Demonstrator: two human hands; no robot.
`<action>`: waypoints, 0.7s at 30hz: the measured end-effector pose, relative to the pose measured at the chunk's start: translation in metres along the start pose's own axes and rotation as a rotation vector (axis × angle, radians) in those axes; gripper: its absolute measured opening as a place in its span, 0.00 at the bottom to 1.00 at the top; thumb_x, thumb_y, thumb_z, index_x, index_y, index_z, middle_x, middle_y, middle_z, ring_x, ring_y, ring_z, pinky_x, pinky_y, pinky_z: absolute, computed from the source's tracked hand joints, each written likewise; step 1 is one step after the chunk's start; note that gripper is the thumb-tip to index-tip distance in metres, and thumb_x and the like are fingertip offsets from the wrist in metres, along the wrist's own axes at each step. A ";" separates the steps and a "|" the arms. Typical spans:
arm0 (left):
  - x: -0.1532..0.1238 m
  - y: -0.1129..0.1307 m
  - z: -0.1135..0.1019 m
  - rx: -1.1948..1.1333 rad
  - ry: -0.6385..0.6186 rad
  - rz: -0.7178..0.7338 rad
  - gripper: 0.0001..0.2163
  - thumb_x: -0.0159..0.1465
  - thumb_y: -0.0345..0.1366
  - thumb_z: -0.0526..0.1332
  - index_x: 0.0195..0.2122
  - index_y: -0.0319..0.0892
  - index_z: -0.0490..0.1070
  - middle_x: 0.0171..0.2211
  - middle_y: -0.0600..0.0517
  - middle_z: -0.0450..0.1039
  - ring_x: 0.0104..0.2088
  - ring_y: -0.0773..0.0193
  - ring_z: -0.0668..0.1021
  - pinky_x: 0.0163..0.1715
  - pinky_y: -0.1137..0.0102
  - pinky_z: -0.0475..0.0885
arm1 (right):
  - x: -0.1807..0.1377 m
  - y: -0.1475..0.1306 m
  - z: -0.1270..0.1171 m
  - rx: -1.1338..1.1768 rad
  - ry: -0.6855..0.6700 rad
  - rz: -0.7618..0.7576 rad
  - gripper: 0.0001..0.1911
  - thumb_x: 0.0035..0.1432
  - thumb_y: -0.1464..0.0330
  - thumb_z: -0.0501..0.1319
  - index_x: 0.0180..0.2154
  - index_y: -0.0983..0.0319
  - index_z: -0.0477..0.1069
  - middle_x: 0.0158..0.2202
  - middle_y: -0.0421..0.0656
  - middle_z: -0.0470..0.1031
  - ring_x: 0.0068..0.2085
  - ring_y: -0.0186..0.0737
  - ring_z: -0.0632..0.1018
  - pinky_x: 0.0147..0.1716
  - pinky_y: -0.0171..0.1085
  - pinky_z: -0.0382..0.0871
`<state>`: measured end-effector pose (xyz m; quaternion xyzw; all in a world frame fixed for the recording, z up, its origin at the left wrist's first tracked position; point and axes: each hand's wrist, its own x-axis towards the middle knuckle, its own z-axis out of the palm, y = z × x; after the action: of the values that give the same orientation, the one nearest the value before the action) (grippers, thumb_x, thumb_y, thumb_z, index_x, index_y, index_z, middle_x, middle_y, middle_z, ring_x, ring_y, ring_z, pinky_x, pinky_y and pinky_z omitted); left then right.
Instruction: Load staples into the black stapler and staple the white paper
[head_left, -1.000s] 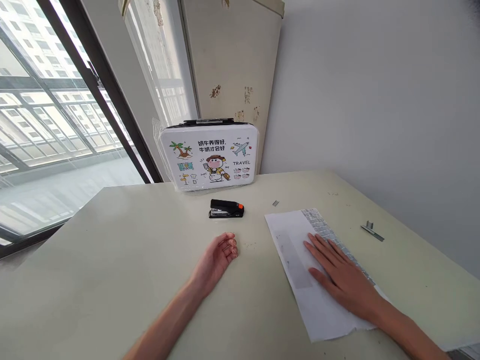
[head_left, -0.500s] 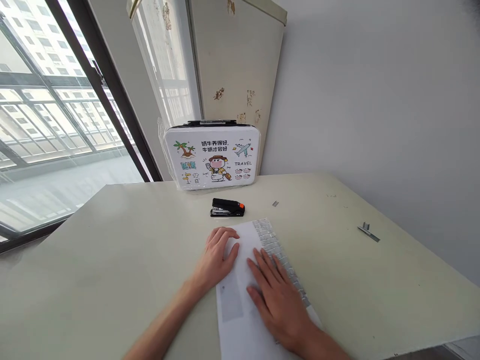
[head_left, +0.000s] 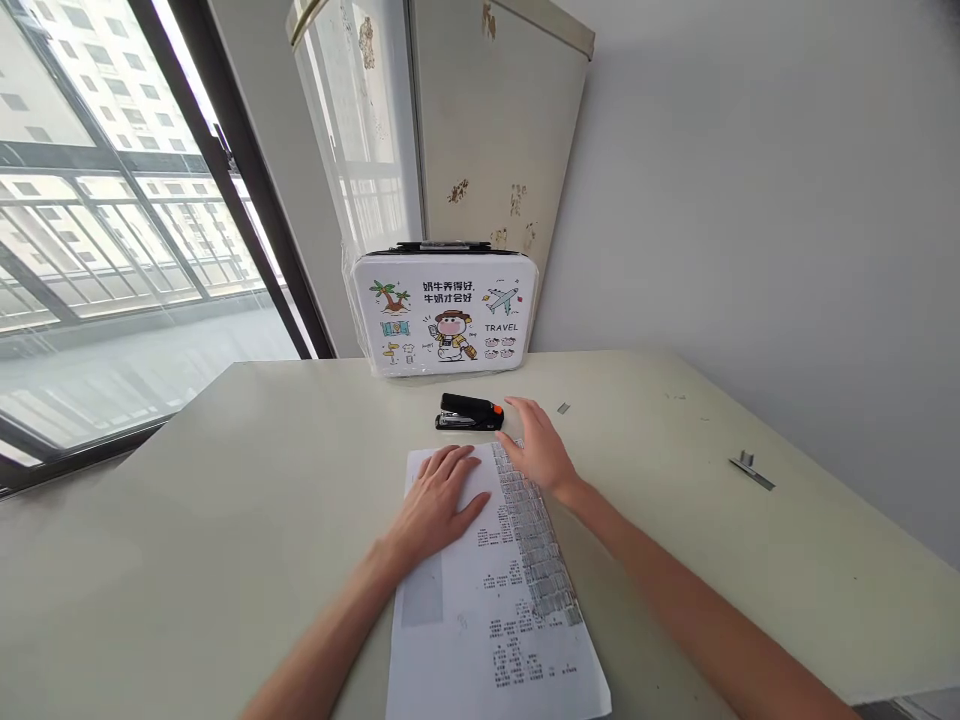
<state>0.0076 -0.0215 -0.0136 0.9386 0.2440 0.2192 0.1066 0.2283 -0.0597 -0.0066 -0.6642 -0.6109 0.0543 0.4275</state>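
Observation:
A printed sheet of paper (head_left: 480, 650) lies on the table, with a dense band of staples (head_left: 541, 550) down its right side. My left hand (head_left: 439, 510) rests flat on the upper left of the sheet, fingers spread. Just beyond the paper's far edge is a black stapler (head_left: 469, 412) with an orange tip at its right end. Close to that end, my right hand (head_left: 540, 448) has its thumb and fingers parted on either side of it; whether they touch it I cannot tell.
A white carry case (head_left: 450, 325) with cartoon prints stands at the back of the table (head_left: 225, 520). Loose staple strips (head_left: 752, 473) lie on the right, and a small staple piece (head_left: 563, 408) sits near the stapler. A wall is to the right, a window to the left.
My right hand has left the paper and moved forward to the stapler's right end. The paper's printed text and more of its stapled band now show. My left hand stays on the sheet.

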 end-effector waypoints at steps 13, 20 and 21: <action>-0.004 -0.012 -0.006 0.001 -0.018 -0.024 0.18 0.72 0.45 0.59 0.60 0.47 0.69 0.65 0.44 0.69 0.66 0.46 0.68 0.64 0.46 0.66 | 0.024 0.058 0.000 -0.009 0.002 0.153 0.18 0.64 0.59 0.62 0.53 0.60 0.73 0.51 0.50 0.79 0.52 0.52 0.78 0.53 0.51 0.71; -0.003 -0.023 -0.013 0.023 -0.059 -0.065 0.19 0.74 0.46 0.57 0.63 0.46 0.68 0.67 0.45 0.67 0.68 0.47 0.66 0.66 0.46 0.63 | -0.036 0.079 -0.064 0.008 -0.004 0.227 0.26 0.65 0.49 0.59 0.54 0.60 0.72 0.51 0.49 0.79 0.44 0.49 0.79 0.46 0.48 0.73; -0.003 -0.025 -0.014 0.033 -0.069 -0.074 0.20 0.74 0.47 0.56 0.63 0.46 0.68 0.68 0.45 0.67 0.69 0.47 0.66 0.67 0.46 0.63 | -0.046 0.079 -0.072 0.013 -0.017 0.240 0.26 0.65 0.48 0.59 0.55 0.59 0.71 0.51 0.48 0.79 0.44 0.48 0.79 0.46 0.47 0.74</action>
<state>-0.0111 -0.0004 -0.0102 0.9375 0.2786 0.1786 0.1073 0.3202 -0.1260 -0.0325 -0.7292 -0.5304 0.1146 0.4168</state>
